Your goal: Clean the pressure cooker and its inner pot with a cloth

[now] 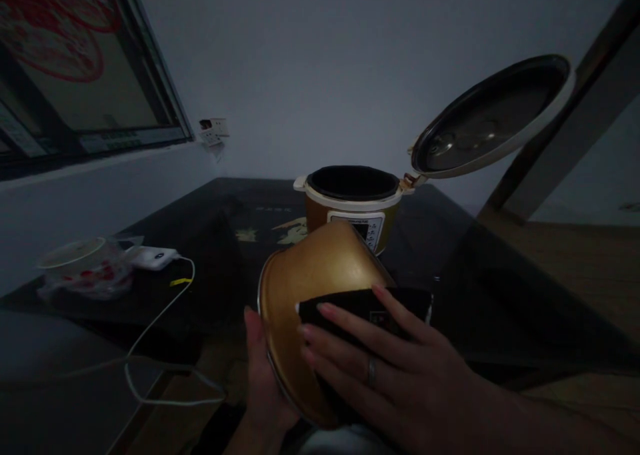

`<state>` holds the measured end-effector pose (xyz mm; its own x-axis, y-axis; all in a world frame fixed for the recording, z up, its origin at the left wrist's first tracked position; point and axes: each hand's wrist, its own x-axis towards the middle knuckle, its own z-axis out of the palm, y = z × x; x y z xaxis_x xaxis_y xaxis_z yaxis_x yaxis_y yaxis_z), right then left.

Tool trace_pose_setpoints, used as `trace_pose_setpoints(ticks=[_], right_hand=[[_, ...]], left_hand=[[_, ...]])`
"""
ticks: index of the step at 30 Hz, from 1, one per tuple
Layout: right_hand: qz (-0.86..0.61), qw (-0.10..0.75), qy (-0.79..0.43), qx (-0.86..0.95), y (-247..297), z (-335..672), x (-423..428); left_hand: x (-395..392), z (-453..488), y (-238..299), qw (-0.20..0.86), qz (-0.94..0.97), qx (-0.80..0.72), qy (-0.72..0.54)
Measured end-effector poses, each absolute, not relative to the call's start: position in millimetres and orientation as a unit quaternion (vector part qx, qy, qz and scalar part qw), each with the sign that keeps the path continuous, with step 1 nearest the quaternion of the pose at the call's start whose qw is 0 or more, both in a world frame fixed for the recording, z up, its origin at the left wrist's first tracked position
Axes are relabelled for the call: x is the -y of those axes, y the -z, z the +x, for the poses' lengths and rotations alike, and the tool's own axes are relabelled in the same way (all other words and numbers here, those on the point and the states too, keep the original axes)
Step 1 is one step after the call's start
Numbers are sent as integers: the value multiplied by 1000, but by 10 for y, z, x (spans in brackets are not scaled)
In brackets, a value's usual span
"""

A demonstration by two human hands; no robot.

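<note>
Both hands [350,368] on golden pot [310,288]

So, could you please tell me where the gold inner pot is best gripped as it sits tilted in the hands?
Probably at the rim: the gold inner pot lies on its side, rounded wall up, which looks smooth. The left hand already cups the rim from below-left, while the right hand presses a dark cloth on the wall.

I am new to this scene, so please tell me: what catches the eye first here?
First, the gold inner pot at bottom centre, tilted, held by the left hand while the right hand presses a dark cloth on it. Behind it on the dark table stands the rice cooker, its lid open.
</note>
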<state>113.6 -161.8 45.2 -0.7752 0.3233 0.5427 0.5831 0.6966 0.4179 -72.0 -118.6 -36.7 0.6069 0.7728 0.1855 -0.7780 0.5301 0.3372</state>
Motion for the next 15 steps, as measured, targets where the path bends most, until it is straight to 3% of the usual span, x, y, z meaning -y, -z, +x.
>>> trace_pose_setpoints(ticks=[7,15], right_hand=[[-171,117,312,927,-605,986,1554],[-181,67,244,950,-816,840,1360]], left_hand=[[1159,-778,311,887,171,30,-428],[1077,-764,241,866,257,81,-420]])
